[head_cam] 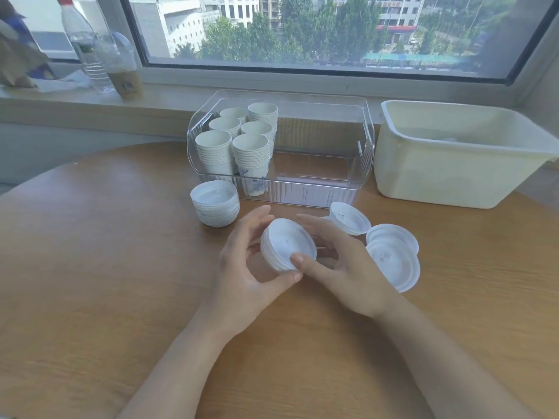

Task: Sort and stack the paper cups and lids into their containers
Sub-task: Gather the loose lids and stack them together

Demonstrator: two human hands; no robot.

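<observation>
- Lids: small nested stack of lids point(287, 244) held tilted just above the table point(121, 267), between both hands, front centre.
- Left hand point(245, 267) grip: thumb under the near edge, fingers curled loosely round the far-left side of the stack. Right hand point(335, 264) grip: thumb pressed on the near rim, fingers curved behind. Both partly closed on the stack, neither tight by the look of it.
- Risk: stack is tilted and held by the edges only; if either thumb eases, lids could fan out or slide off onto the table.
- Risk: squeezing thin plastic rims may warp them, so they jam or nest crooked.
- Loose lids point(393, 258) lie just right of the right hand, overlapping; a wrist sweep could knock them toward the table edge.
- Second lid stack point(216, 204) sits left, touching or nearly touching the clear bin point(364, 152); bumping it could topple it.
- Cup stacks point(236, 146) fill the clear bin's left half; dropping lids there would mix the sorts.
- Cream tub point(453, 164) at right: contents unclear, so which container takes lids is a guess.
</observation>
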